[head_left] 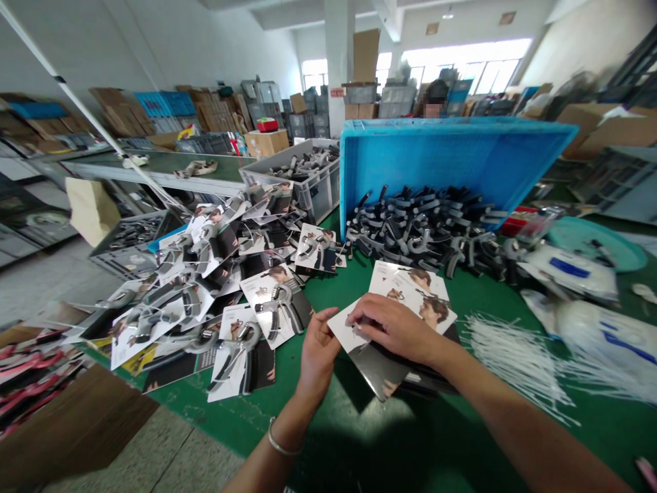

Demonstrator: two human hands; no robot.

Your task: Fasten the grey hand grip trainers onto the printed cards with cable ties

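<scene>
A printed backing card [380, 373] is held tilted above the table, with one corner at the fingers of my left hand [317, 352], which grip its edge. My right hand [397, 327] lies over the card's face, fingers bent and pinched near its upper left part. What those fingertips hold is too small to make out. Under and behind them is a stack of similar cards [405, 279]. To the left, a hand grip strengthener [280, 308] is mounted on a card, beside a heap of other carded hand grips [169, 308].
A tipped blue crate [446, 154] spills loose black-and-grey hand grips [410, 222] onto the green table [328, 424]. White cable ties [518, 359] and plastic bags [606, 335] lie at right. A grey crate [321, 192] stands behind; a person [434, 99] is beyond.
</scene>
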